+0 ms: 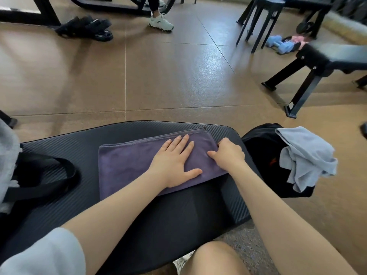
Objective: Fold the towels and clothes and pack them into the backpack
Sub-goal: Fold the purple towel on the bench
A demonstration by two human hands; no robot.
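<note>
A folded purple towel point(127, 165) lies on a black exercise mat point(79, 141) in front of me. My left hand point(174, 157) presses flat on the towel's right half, fingers straight and spread. My right hand point(228, 153) grips the towel's right edge with curled fingers. To the right of the mat stands a black backpack point(262, 143) on the floor, with a crumpled light blue cloth point(305, 155) draped over its top.
A black strap point(49, 175) and a grey cloth point(8, 159) lie at the mat's left end. A black bench point(317, 62) stands at the right, stools and blue dumbbells point(278, 43) behind it. Black sandals point(87, 28) and another person's sneaker point(160, 22) are farther off.
</note>
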